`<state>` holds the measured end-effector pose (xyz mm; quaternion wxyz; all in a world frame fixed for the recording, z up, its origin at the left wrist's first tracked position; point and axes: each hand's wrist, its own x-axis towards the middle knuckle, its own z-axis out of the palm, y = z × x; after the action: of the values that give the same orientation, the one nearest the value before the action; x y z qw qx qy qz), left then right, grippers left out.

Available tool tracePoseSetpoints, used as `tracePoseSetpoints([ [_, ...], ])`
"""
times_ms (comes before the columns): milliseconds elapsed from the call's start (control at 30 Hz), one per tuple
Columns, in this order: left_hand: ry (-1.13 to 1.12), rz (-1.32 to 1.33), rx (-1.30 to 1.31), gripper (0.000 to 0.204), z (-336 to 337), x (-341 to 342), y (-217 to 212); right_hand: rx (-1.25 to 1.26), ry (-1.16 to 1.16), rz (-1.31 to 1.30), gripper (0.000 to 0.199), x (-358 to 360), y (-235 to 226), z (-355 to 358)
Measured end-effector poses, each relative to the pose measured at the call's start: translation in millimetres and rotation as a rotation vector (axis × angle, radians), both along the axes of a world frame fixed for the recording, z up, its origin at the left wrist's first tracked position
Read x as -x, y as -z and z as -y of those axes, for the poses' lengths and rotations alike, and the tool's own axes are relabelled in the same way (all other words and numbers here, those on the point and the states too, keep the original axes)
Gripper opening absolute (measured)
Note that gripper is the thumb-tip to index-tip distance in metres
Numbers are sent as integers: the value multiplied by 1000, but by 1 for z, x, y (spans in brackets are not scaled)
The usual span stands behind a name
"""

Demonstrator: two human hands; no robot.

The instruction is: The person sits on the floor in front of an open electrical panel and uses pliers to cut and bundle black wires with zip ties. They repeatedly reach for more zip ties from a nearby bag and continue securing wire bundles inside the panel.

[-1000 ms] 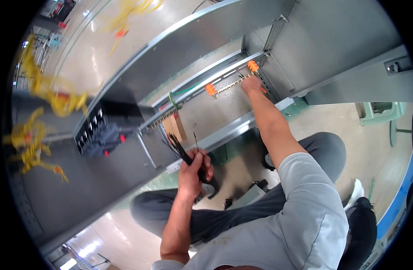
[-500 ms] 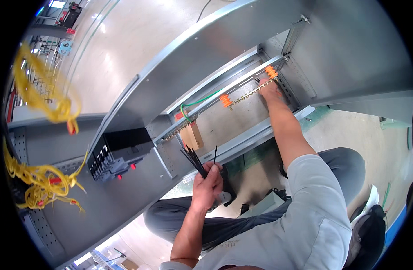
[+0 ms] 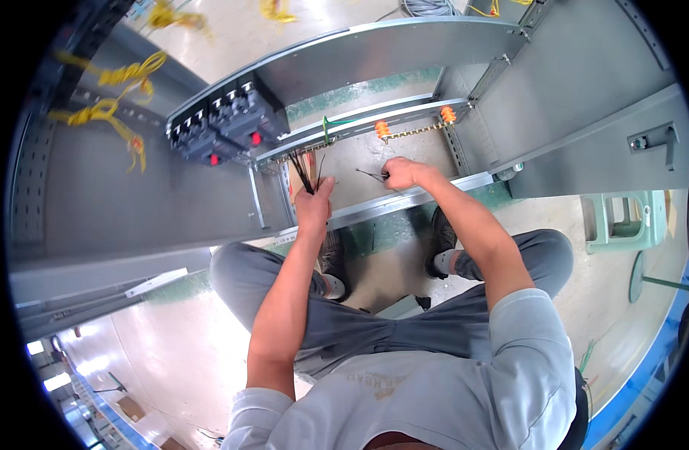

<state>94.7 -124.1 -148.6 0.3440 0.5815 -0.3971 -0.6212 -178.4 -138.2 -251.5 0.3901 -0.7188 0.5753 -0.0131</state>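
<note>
My left hand (image 3: 313,211) is closed around a bundle of thin black cable ties (image 3: 302,171) that fan upward, one standing apart by the thumb. My right hand (image 3: 404,173) is closed on thin dark strips (image 3: 369,173) whose ends point left; their kind is too small to tell. It hovers over the cabinet opening, short of the brass terminal bar (image 3: 416,133). That bar sits between two orange insulators (image 3: 382,130). Left of it, a green wire (image 3: 327,129) rises beside another terminal row, near my left hand.
A grey metal cabinet (image 3: 404,46) lies around the opening. Black circuit breakers (image 3: 228,120) with red parts are mounted at left, and yellow wire bundles (image 3: 108,111) hang beyond them. Inside lies a cardboard piece (image 3: 296,180). A pale green stool (image 3: 624,221) stands at right.
My right hand has drawn back from the far right insulator toward the near middle of the opening. My left hand still holds the cable ties. The view has shifted.
</note>
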Motion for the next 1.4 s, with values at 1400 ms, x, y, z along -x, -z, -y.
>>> tracePoseSetpoints([
  [1400, 141, -161, 12, 27, 12, 32, 20, -104, 462, 393, 22, -7, -170, 17],
])
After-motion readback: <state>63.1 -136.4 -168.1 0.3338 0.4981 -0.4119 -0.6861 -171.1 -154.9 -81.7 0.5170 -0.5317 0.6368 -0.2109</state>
